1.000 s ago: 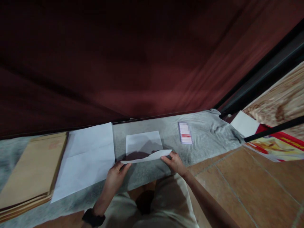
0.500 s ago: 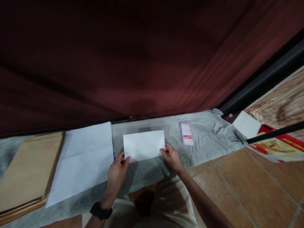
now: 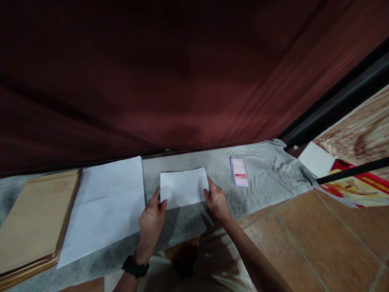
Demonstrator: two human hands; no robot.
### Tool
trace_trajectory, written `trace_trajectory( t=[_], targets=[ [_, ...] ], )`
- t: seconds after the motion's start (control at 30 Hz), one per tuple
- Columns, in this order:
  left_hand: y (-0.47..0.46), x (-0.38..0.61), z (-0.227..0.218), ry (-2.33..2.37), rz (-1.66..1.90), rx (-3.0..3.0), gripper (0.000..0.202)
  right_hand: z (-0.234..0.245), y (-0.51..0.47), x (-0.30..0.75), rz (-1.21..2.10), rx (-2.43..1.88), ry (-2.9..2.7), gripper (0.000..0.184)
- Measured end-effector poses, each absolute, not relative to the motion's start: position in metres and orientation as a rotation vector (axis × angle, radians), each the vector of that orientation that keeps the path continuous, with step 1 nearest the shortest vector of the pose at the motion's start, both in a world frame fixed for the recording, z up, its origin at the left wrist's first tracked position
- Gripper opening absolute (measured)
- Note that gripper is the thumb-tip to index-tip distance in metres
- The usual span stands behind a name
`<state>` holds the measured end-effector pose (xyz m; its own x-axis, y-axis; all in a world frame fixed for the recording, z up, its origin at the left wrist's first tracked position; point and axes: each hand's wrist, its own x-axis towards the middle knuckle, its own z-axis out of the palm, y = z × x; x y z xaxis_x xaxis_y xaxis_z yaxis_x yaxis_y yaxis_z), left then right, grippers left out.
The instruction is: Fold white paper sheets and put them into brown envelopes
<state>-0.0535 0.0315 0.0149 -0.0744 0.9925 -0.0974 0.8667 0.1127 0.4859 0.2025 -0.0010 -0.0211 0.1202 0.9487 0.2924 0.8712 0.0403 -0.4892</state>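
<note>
A small white sheet of folded-looking paper (image 3: pixel 184 188) is held by its two short sides, low over the grey cloth (image 3: pixel 188 223). My left hand (image 3: pixel 153 217) pinches its left edge, thumb on top and fingers behind. On the opposite edge, my right hand (image 3: pixel 216 200) grips it the same way. Whether the paper touches the cloth I cannot tell. Left of it lie large white sheets (image 3: pixel 106 207) with a crease across the middle. To the right is a blurred pinkish slip or packet (image 3: pixel 240 171) with a red band.
Brown paper envelopes (image 3: pixel 36 219) are stacked at the far left. A dark red curtain (image 3: pixel 182 81) hangs behind the cloth-covered surface. On the right, a black bar (image 3: pixel 352 169) crosses a red and yellow printed box (image 3: pixel 358 184) above the tiled floor (image 3: pixel 291 243).
Both hands have drawn slightly closer together. The white paper now bows a little and looks narrower. The things around it lie as before.
</note>
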Motion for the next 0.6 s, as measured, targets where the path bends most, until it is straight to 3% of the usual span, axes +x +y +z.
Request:
trace_trajectory(
  t=[0.6],
  targets=[
    [0.0302, -0.0511, 0.0136, 2.031, 0.324, 2.101, 0.038, -0.0184, -0.0047, 0.1964, 0.030, -1.988, -1.864, 0.037]
  ],
)
